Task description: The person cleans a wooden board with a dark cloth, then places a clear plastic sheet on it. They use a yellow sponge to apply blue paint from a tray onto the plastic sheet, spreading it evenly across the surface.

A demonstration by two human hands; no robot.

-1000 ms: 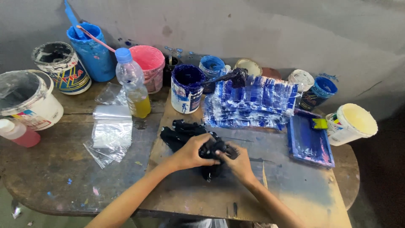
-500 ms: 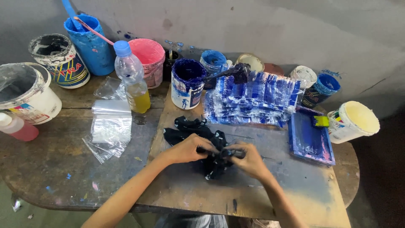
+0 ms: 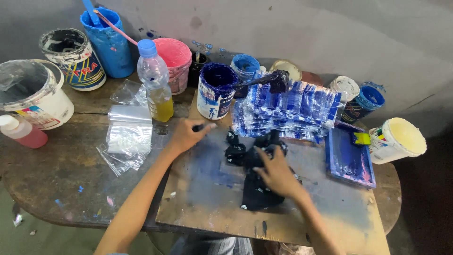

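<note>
on the board, right hand [image 3: 278,175] presses dark cloth [image 3: 257,191] below blue packets [image 3: 288,109].

A wooden board [image 3: 226,208] is lying at the surface's [image 3: 61,184] near edge, with a crumpled cloth [image 3: 257,182] resting on its middle. A stack of printed sheets [image 3: 288,111] is sitting at the board's far edge, a paint can [image 3: 215,92] to its left. Plastic bags [image 3: 125,137] are lying left of the board, a bottle [image 3: 155,80] standing behind them. A tray [image 3: 350,158] is sitting at the right edge.
</note>
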